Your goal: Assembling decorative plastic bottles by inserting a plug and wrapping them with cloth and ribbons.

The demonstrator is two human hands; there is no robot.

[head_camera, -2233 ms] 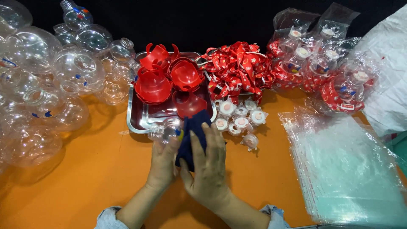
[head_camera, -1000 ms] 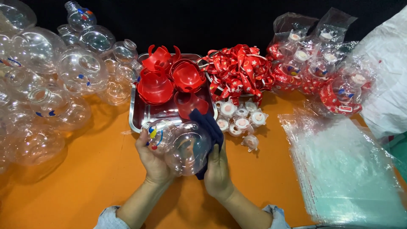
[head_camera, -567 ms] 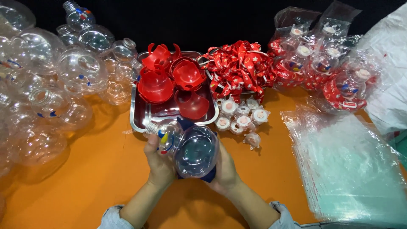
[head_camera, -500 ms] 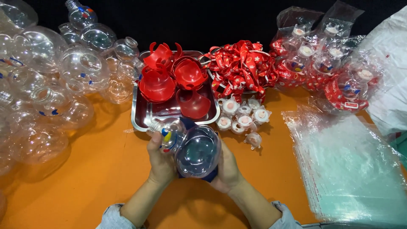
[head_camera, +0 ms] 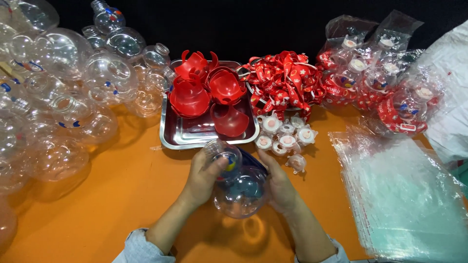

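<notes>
Both hands cradled a clear round bottle [head_camera: 239,187] just above the orange surface [head_camera: 122,204], in front of the steel tray [head_camera: 168,139]; left hand [head_camera: 204,175] and right hand [head_camera: 278,182] had fingers wrapped around it.

Clear snowman-shaped bottle [head_camera: 237,182], tilted, mid-table

Bright, even light falls from above onto the orange worktop [head_camera: 122,195], and colours look saturated. Soft shadows sit under the clear plastic bottle [head_camera: 240,187] and beside the metal tray [head_camera: 168,141]. White glare spots dot the pile of clear bottles [head_camera: 58,97] and the stack of plastic bags [head_camera: 404,195]. The background is black and shows no detail. The wide lens bends the edges, and the corners look slightly soft. The centre is sharp.
</notes>
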